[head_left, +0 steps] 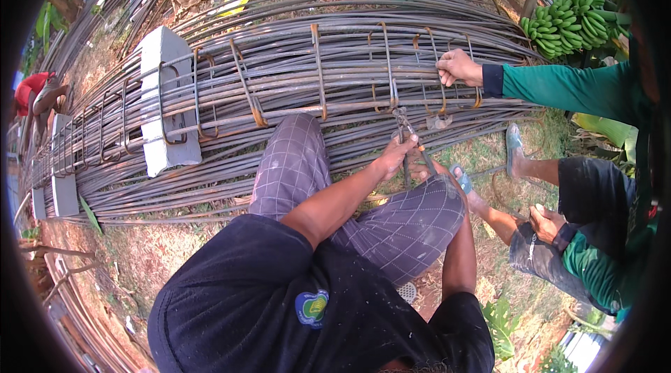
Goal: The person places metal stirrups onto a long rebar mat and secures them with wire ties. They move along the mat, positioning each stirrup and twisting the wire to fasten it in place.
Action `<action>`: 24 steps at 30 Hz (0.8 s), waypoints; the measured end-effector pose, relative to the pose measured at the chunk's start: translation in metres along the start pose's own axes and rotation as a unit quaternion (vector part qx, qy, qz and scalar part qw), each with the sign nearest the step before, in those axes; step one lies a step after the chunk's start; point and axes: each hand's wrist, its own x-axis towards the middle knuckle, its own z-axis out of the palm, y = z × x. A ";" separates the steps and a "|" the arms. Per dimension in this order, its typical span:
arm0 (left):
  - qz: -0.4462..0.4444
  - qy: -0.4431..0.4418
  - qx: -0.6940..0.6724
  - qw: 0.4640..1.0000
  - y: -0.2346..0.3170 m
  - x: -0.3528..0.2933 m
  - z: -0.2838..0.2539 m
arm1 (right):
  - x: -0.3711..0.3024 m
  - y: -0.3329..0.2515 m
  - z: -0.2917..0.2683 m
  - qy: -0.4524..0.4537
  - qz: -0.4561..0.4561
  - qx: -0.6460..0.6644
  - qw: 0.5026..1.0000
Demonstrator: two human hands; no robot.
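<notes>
Long-handled pincers [405,128] reach up from my hands to a corner of the rebar cage [356,76], their jaws at the joint of a square stirrup [388,58] and a long bar. My left hand [395,155] is closed around one handle. Lower down, my right hand [422,169] is closed on the other handle, partly hidden by my raised knee. Whether a tie wire sits in the jaws is too small to tell. A co-worker's hand [458,68] rests on the cage just right of there.
Pale blocks [168,104] stand among the bars at left. Loose rebar [231,188] lies under the cage. The co-worker's other hand [545,223] is low at right, below green bananas [570,20]. A person in red [33,86] is at far left.
</notes>
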 end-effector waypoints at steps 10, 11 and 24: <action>0.058 0.017 -0.014 0.998 -0.024 0.023 0.004 | -0.002 -0.044 0.003 0.051 0.165 0.039 0.984; 0.055 0.013 0.001 0.998 -0.024 0.025 -0.004 | 0.000 -0.053 0.009 0.070 0.204 0.047 0.975; 0.045 0.084 0.062 0.994 -0.019 0.009 -0.007 | 0.033 0.044 0.029 0.045 0.160 0.150 0.975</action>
